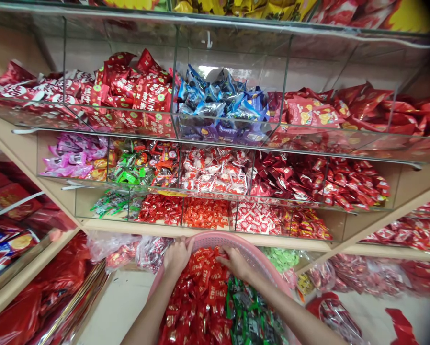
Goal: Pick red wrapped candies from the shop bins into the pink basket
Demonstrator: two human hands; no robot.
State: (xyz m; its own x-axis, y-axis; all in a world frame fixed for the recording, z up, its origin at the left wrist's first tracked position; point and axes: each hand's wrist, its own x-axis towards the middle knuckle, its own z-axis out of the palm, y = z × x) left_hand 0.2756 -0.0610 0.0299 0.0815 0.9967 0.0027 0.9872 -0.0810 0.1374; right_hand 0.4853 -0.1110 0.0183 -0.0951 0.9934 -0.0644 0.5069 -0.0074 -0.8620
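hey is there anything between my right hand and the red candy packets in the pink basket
Nothing visible. The right hand already rests on the red candy packets piled in the pink basket, while the left hand sits at the basket's rim. The green packets lie to the side, nearer you.

Pink basket (pixel 253 254) w/ lattice rim; red candy wrappers (pixel 204 292) w/ yellow print inside, plus dark green wrappers (pixel 251 316). Shelf bins: blue packets (pixel 220 103) top mid, red packets (pixel 143 91) w/ white/green dots beside. Purple sweets (pixel 73 155) lower left, bright green sweets (pixel 130 167) next, red-and-white sweets (pixel 213 172) mid. Shelf (pixel 31 148) is pale beige wood.
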